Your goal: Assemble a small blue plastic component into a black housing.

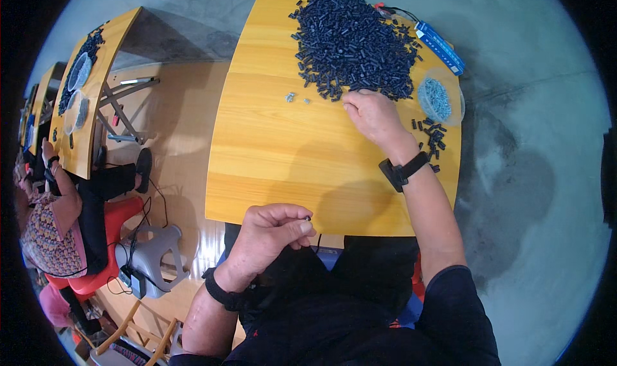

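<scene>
My left hand (273,234) is closed in a pinch at the table's near edge, with a small black piece (308,219) between thumb and fingertips. Farther away, my right hand (373,115) reaches to the near edge of a big heap of short black cylindrical pieces (357,41). Its fingers are curled together, and whatever is in them is hidden. Left of that hand lie a few tiny shiny bits (290,97). Beyond my right wrist is a clear round tub (459,109) holding many small pale-blue metallic parts (436,99). Loose black pieces (434,136) lie scattered just nearer than the tub.
The yellow wooden table (257,154) carries a long blue box (439,48) with a dark cord at its far right. To the left, another person (58,231) sits at a similar table (122,35) with black pieces and tubs. A grey stool (151,257) bears cables and a black adapter.
</scene>
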Demonstrator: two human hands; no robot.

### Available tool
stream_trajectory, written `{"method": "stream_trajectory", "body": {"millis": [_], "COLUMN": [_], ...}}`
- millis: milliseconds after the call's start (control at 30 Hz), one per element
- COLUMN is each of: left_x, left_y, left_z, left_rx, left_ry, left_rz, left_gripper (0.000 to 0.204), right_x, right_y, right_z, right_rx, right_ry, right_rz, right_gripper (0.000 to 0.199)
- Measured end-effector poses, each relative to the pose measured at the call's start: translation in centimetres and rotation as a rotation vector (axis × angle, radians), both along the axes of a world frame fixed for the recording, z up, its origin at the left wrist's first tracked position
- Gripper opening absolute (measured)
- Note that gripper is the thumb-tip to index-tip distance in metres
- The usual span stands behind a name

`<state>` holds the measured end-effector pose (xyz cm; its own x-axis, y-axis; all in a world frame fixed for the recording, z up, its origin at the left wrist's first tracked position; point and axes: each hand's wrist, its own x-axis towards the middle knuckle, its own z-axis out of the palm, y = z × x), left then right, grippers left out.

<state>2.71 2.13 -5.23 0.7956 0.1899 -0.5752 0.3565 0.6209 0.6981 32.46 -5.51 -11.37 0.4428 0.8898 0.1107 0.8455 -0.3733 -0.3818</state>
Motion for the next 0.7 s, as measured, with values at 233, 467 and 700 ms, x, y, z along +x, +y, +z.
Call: {"method": "stream_trajectory", "body": {"millis": [233, 467, 700], "left_x": [0.2, 0.3, 0.5], "left_y": [-0.3, -0.6, -0.8], "left_z": [-0.3, -0.9, -1.1], "left_rx": [0.069, 0.159, 0.182], "left_ry": [0.021, 0.013, 0.068], "left_rz": [-0.044, -0.023, 0.023], "left_gripper": [0.011, 0.012, 0.013], "right_x": [-1.0, -1.2, -0.5], "right_y": [-0.6, -1.5, -2.5], "right_z": [0.3, 0.3, 0.0], "right_rx": [0.187, 0.19, 0.198], "right_ry": [0.096, 0.099, 0.189], "right_rz": [-0.038, -0.02, -0.012], "right_gripper": [0.01, 0.01, 0.014]}}
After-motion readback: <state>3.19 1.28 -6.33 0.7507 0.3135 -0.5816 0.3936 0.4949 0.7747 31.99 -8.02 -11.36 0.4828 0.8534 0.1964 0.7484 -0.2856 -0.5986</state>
